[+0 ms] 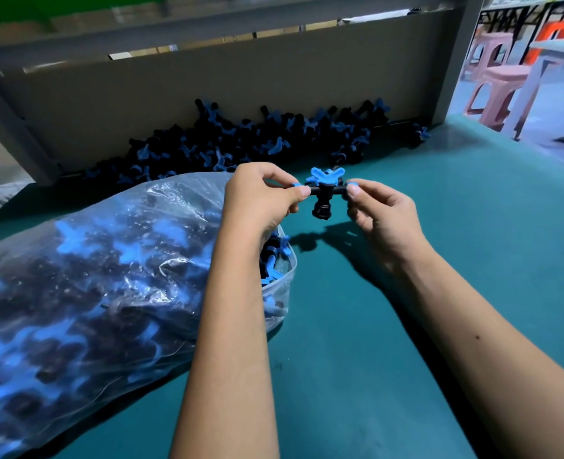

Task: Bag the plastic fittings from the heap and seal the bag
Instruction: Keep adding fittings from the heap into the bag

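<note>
Your left hand (260, 193) and right hand (378, 210) each pinch one end of a black-and-blue plastic fitting (323, 190), held above the teal table (406, 326) beside the clear plastic bag's (108, 293) mouth. No legible writing.

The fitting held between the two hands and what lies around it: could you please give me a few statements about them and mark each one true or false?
1. Both hands hold one black and blue fitting above the table. True: the left hand pinches one end and the right hand the other.
2. The clear bag is empty. False: it is full of blue and black fittings.
3. The heap lies against the grey back panel. True.
4. The bag's mouth is sealed. False: it gapes open below the left wrist.
5. The table top is red. False: it is teal green.
</note>
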Available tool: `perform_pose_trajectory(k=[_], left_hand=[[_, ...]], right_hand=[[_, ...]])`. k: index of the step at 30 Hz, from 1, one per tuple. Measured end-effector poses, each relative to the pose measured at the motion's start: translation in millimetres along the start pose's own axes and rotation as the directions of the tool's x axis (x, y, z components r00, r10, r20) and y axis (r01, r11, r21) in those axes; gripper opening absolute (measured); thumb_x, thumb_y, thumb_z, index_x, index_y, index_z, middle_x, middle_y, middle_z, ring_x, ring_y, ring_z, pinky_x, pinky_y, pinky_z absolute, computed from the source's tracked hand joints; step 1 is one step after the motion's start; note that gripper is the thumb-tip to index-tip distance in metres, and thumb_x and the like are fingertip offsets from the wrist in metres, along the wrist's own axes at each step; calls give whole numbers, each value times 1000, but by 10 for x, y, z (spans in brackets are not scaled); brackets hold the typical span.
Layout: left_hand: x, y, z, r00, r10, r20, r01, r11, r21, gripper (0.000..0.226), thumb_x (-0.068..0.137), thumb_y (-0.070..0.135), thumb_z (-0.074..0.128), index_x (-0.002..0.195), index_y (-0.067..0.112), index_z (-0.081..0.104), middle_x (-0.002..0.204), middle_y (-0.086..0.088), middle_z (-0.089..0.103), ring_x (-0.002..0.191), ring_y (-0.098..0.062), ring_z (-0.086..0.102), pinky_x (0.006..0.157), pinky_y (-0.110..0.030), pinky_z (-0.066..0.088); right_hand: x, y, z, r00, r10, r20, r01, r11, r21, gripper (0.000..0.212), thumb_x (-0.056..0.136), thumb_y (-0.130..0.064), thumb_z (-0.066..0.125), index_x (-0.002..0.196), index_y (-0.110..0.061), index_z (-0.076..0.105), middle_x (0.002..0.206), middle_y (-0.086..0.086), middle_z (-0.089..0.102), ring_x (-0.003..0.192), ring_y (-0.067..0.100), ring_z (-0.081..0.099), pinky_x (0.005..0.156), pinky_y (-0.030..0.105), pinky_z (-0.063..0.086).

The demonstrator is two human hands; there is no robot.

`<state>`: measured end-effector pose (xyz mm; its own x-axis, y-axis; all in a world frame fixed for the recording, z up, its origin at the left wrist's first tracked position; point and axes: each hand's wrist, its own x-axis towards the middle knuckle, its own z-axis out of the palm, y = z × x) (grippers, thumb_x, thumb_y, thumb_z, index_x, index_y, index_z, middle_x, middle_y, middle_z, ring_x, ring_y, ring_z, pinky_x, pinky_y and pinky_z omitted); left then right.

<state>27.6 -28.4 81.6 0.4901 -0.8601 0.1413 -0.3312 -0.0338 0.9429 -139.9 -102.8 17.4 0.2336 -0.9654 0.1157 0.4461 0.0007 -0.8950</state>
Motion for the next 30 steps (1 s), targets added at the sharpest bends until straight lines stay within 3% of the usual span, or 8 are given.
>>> perform_pose_trajectory(k=[5,9,14,17,20,24,26,30], left_hand=[[5,4,69,994,-59,-96,54,997,-56,16,78,17,88,81,7,75,69,-10,74,59,-18,65,70,-36,56],[3,35,149,984,-75,-160,64,995,-71,21,77,25,88,76,9,75,58,-2,71,55,-13,63,65,-28,51],[-32,69,199,996,-42,-76,40,998,-38,28,80,30,85,68,9,72,61,-5,73,61,-18,66,72,-33,57],[-47,113,204,998,-2,-64,-1,999,-47,36,88,36,77,65,11,67,63,-2,74,54,-13,65,64,-27,49],[-36,195,161,987,93,-130,-98,994,-36,38,94,39,68,68,11,68,64,2,74,55,-12,61,69,-31,53],[-67,348,93,956,210,-203,-238,963,-123,39,95,36,67,71,6,70,61,2,72,53,-7,56,68,-28,46],[-87,422,69,942,241,-235,-283,944,-167,41,94,35,67,71,2,68,59,0,70,56,-10,57,68,-29,45],[-126,534,21,918,290,-269,-354,907,-230,40,95,29,67,75,-5,65,59,-2,67,58,-17,55,65,-33,42]], right_hand=[[-24,76,46,976,-181,-123,141,951,-274,18,91,-17,75,101,-5,66,87,16,70,75,20,63,65,24,55],[-115,144,156,950,-310,40,281,790,-544,32,84,-31,81,99,-12,60,94,3,68,83,22,66,66,47,60],[-126,186,200,919,-393,37,327,707,-627,30,77,-27,87,95,-15,65,87,-8,70,75,8,65,71,25,55],[-93,165,210,968,-248,-34,212,883,-418,15,86,-11,78,98,-10,70,89,9,75,71,24,71,69,35,60],[-119,122,263,1000,18,-25,-17,1000,10,6,95,-8,67,99,-3,68,87,15,74,65,15,67,63,22,55],[-117,34,214,917,358,176,-394,741,544,25,103,-18,49,101,4,61,81,13,63,58,10,58,50,12,48],[-114,24,182,882,410,230,-460,649,606,29,103,-20,46,101,6,60,78,11,57,56,9,53,45,11,44],[-125,42,191,883,423,206,-459,682,570,28,103,-18,47,101,6,60,78,13,60,55,11,55,46,13,45]])
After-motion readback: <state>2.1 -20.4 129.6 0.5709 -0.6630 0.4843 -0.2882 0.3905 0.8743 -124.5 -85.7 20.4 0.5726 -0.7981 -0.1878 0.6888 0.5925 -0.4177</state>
